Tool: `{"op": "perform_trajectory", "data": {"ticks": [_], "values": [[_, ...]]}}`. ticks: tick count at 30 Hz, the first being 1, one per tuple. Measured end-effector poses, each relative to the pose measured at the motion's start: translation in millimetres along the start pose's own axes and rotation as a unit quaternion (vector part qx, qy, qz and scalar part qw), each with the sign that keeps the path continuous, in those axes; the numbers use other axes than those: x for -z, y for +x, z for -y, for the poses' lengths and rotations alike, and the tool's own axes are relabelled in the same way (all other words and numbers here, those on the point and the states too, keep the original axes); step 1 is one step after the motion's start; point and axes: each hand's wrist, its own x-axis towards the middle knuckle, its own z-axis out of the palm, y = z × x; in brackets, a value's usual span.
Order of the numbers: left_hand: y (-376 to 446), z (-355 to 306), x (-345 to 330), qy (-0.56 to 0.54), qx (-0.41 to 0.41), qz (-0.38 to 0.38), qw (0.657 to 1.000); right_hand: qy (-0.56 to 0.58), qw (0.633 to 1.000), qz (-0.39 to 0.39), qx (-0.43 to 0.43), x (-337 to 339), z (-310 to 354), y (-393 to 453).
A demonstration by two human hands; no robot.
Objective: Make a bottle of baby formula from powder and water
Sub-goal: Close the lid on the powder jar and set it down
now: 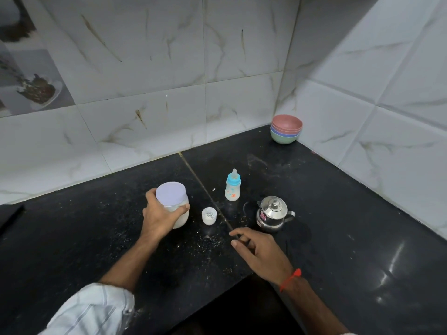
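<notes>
Striped sleeve cut off below.

Stacked bowls, pink on top, in corner of speckled black counter w/ marble-look wall tiles behind.

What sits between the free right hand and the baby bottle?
Nothing visible. The right hand hovers over bare counter; the baby bottle stands straight beyond it. The small white cup is left of that path, the steel kettle right.

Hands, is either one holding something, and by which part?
The left hand grips the powder jar round its side, below the lid. The right hand holds nothing.
</notes>
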Motion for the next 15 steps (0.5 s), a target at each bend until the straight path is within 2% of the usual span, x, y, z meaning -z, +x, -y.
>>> {"op": "perform_trajectory", "data": {"ticks": [4, 10, 15], "values": [[19, -2, -21, 0.024, -0.013, -0.003, 1.0, -0.014, 1.0, -0.006, -0.01, 0, -6, -2], [41, 0, -55, -0.014, -0.007, -0.02, 1.0, -0.017, 1.0, -0.017, -0.019, 10, -15, -1], [55, -10, -82, -0.01, -0.008, 0.003, 1.0, -0.018, 0.999, -0.032, -0.024, 19, -22, 2]]}}
